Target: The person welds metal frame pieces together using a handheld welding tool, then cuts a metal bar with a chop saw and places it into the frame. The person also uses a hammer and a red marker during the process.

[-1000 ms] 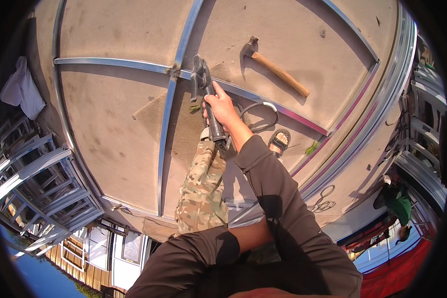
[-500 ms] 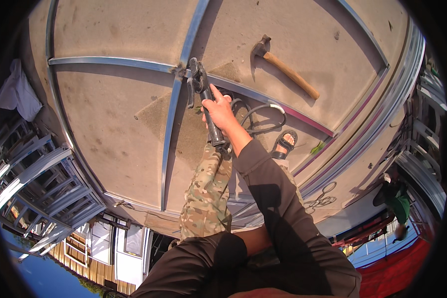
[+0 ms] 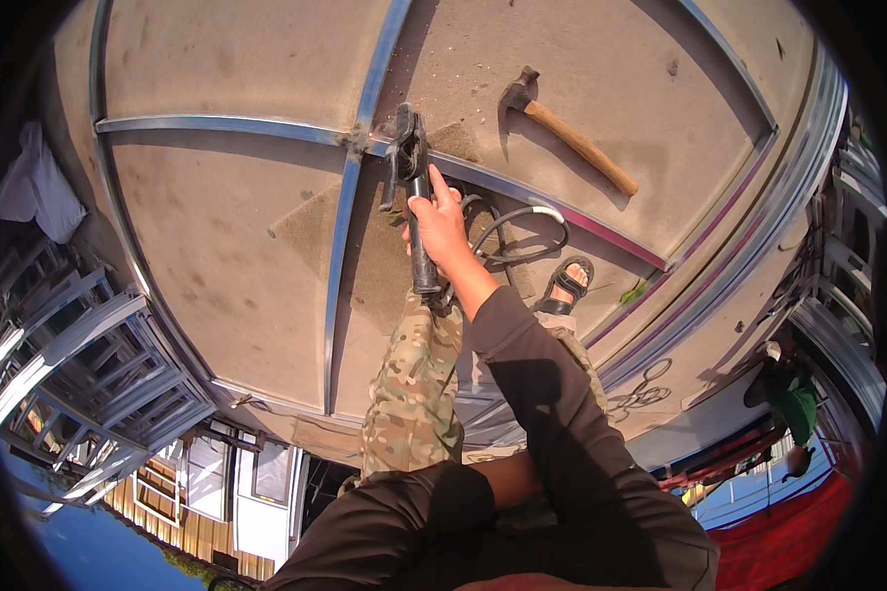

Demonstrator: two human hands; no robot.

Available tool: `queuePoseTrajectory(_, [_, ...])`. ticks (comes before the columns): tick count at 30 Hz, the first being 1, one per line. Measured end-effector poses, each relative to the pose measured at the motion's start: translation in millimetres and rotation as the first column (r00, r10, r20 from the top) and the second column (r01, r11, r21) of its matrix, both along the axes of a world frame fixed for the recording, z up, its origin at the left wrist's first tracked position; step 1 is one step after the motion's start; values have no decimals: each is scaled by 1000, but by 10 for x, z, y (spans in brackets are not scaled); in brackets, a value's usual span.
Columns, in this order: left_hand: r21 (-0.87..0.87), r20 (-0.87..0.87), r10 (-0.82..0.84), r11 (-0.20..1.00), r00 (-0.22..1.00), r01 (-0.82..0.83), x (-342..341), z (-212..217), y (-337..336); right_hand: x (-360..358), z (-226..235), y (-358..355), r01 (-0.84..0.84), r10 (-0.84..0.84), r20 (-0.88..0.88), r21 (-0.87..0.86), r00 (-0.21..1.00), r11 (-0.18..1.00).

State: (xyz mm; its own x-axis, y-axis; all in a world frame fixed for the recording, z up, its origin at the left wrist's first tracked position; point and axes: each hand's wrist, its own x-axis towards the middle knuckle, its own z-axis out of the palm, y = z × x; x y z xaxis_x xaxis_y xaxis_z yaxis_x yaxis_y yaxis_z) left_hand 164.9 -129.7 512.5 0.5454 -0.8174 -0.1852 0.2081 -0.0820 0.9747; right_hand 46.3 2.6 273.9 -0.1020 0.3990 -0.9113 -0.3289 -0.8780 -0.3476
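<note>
My right hand [image 3: 438,225] is closed around the black handle of a welding electrode holder [image 3: 422,236], its jaw end pointing away from me. I cannot make out a rod in its jaws. The holder hangs over the metal tube frame [image 3: 343,231], just right of the dark, rough joint [image 3: 357,141] where tubes cross. A thick cable [image 3: 530,258] loops on the floor beside my hand. My left forearm [image 3: 512,478] passes beneath my right arm, and its hand is hidden. Farther right, a claw hammer [image 3: 574,140] with a wooden handle lies inside the frame.
My sandalled foot [image 3: 568,283] stands near the cable. Long metal profiles [image 3: 705,286] curve along the right side, and stacked metal frames [image 3: 89,364] stand at the left. A white bag [image 3: 39,192] lies at far left. Another person in green [image 3: 794,404] is at the right edge.
The electrode holder has shifted slightly right and away from the tube joint, turning more upright in my right hand's grip. The hammer and frame have stayed in place.
</note>
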Motion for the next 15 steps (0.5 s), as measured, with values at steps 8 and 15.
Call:
queuePoseTrajectory(8, [6, -15, -2, 1000, 1000, 2, -37, -15, -2, -33, -37, -65, -52, 44, -100, -78, 994, 996])
queuePoseTrajectory(15, [16, -12, -2, 1000, 1000, 2, -70, -28, 2, -67, -92, -86, -81, 74, -94, -66, 993, 995])
